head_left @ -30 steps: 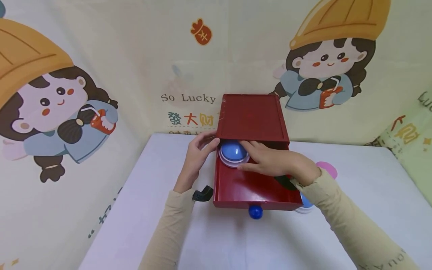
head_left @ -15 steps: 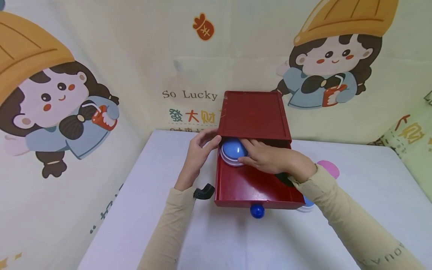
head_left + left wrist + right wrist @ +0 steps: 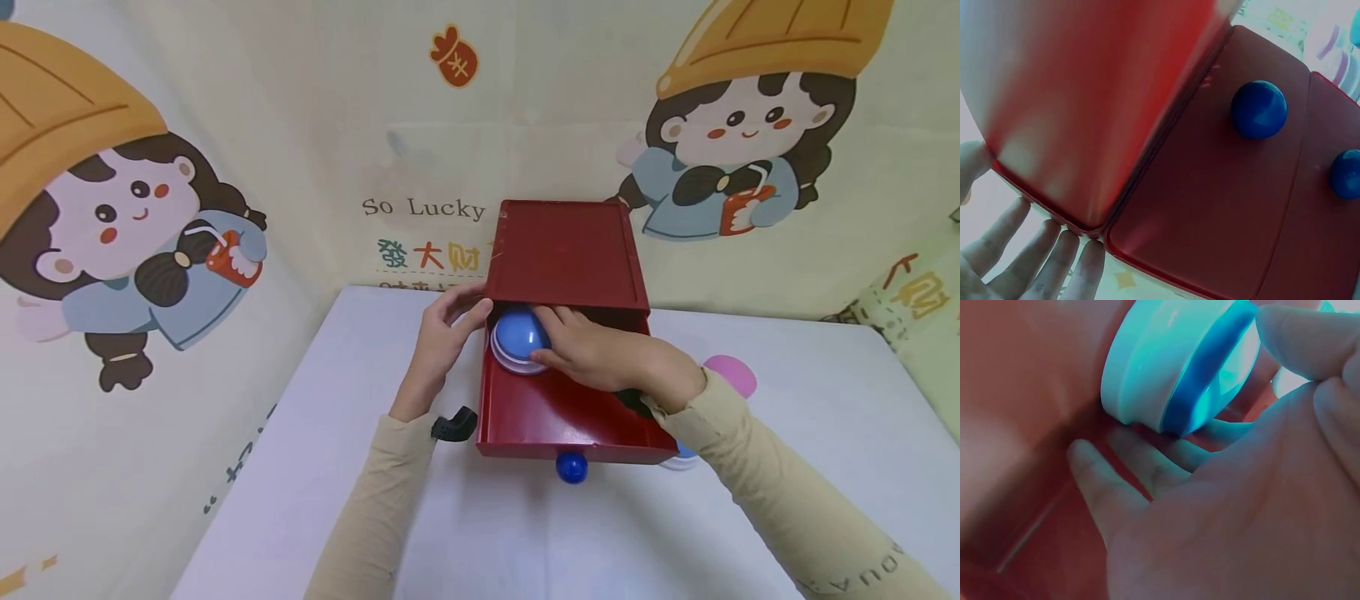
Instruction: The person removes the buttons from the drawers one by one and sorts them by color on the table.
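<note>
A red drawer box [image 3: 566, 250] stands on the table with its drawer [image 3: 555, 417] pulled out toward me. Inside the drawer, at its left rear, sits a push button [image 3: 521, 335] with a blue dome and white base. My right hand [image 3: 600, 350] reaches into the drawer and holds this button from its right side, thumb in front and fingers behind. In the right wrist view the thumb [image 3: 1304, 344] touches the blue dome. Fairly straight, the fingers of my left hand [image 3: 446, 333] rest against the box's left side, the thumb at its front edge.
A blue knob [image 3: 572, 467] sticks out from the drawer front. Partly hidden behind the right sleeve are a pink round thing [image 3: 731, 377] and another blue-and-white button [image 3: 681, 460]. Two blue knobs, including a lower knob [image 3: 1347, 174], show in the left wrist view.
The head view has shifted slightly. Both hands, the drawer and the button keep nearly the same places relative to each other.
</note>
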The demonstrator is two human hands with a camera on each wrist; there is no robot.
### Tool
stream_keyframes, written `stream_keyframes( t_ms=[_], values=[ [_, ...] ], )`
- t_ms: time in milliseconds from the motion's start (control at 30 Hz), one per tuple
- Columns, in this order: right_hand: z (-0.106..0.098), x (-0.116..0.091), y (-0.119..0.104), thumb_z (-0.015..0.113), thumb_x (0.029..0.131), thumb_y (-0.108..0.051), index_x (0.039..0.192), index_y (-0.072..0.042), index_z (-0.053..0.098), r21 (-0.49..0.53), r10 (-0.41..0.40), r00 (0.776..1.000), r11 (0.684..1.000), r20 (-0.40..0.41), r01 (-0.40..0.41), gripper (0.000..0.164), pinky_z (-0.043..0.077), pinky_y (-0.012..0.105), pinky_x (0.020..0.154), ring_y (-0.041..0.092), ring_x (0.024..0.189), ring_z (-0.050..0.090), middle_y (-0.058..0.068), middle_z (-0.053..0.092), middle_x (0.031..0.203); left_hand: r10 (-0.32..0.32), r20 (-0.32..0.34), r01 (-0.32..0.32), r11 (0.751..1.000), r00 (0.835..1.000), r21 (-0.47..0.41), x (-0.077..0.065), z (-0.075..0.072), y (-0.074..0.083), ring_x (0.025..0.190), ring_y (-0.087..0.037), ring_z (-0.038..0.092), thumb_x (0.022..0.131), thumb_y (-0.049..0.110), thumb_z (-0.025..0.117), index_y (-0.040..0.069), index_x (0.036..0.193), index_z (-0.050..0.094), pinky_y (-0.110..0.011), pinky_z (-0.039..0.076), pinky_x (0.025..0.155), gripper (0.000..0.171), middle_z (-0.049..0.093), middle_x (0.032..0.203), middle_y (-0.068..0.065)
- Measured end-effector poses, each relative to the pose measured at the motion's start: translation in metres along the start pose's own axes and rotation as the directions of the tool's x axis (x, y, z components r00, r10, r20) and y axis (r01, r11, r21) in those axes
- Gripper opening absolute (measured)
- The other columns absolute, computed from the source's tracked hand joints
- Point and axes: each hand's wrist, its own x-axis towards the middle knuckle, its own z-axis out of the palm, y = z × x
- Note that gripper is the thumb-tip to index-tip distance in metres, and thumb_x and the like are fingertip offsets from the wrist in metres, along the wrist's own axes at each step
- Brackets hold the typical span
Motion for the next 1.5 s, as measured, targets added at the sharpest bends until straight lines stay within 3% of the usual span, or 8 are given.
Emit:
stream_keyframes(
  t_ms=[333,667,900,1067,1300,1500],
  values=[
    [0.002,-0.004,0.0,0.057,0.1,-0.029,0.157,-0.001,0.006,0.016,-0.006,1.0,1.0,0.013,0.006,0.082,0.041,0.056,0.11,0.039,0.145,0.02,0.02,0.018,0.156,-0.011,-0.001,0.011,1.0,1.0,0.004,-0.001,0.002,0.0,0.12,-0.02,0.06,0.097,0.017,0.063,0.004,0.133,0.059,-0.032,0.054,0.096,0.038,0.062,0.129,-0.012],
    [0.002,0.003,0.0,0.064,0.095,-0.032,0.158,-0.004,0.005,-0.018,-0.013,1.0,1.0,0.012,0.014,0.091,0.045,0.054,0.106,0.039,0.146,0.021,0.018,0.02,0.157,-0.018,-0.003,0.018,1.0,1.0,0.016,-0.002,-0.001,0.003,0.121,-0.02,0.059,0.098,0.017,0.063,0.004,0.133,0.059,-0.033,0.054,0.097,0.038,0.062,0.13,-0.012],
    [0.004,0.002,-0.004,0.071,0.091,-0.026,0.157,-0.004,0.009,-0.047,-0.003,1.0,0.999,-0.003,0.003,0.093,0.047,0.052,0.104,0.038,0.145,0.024,0.018,0.025,0.155,0.003,-0.004,-0.003,1.0,1.0,0.017,0.006,-0.005,-0.022,0.121,-0.018,0.059,0.097,0.023,0.065,0.013,0.133,0.061,-0.035,0.054,0.098,0.037,0.062,0.13,-0.005],
    [0.004,0.002,-0.004,0.072,0.09,-0.027,0.158,-0.005,0.007,-0.067,0.003,1.0,0.998,0.008,-0.003,0.097,0.047,0.053,0.104,0.038,0.146,0.024,0.018,0.023,0.156,0.027,-0.005,-0.027,1.0,1.0,0.015,0.006,-0.006,-0.025,0.12,-0.016,0.06,0.096,0.029,0.066,0.017,0.13,0.062,-0.035,0.055,0.097,0.037,0.063,0.128,-0.001],
    [0.006,0.006,-0.005,0.071,0.09,-0.031,0.159,-0.008,0.007,-0.078,0.008,1.0,0.997,0.013,-0.007,0.097,0.045,0.054,0.106,0.036,0.146,0.024,0.015,0.02,0.158,0.001,0.002,-0.001,1.0,1.0,0.011,0.005,-0.005,-0.02,0.122,-0.018,0.059,0.098,0.022,0.064,0.012,0.134,0.06,-0.035,0.054,0.097,0.037,0.062,0.131,-0.006],
    [0.006,0.006,-0.005,0.071,0.09,-0.033,0.159,-0.008,0.008,-0.083,-0.001,1.0,0.997,0.008,0.002,0.096,0.046,0.052,0.105,0.035,0.145,0.025,0.014,0.022,0.157,-0.011,0.008,0.011,1.0,1.0,0.02,-0.002,-0.002,0.002,0.122,-0.02,0.059,0.098,0.017,0.062,0.005,0.134,0.058,-0.035,0.054,0.097,0.038,0.061,0.131,-0.011]
  ],
)
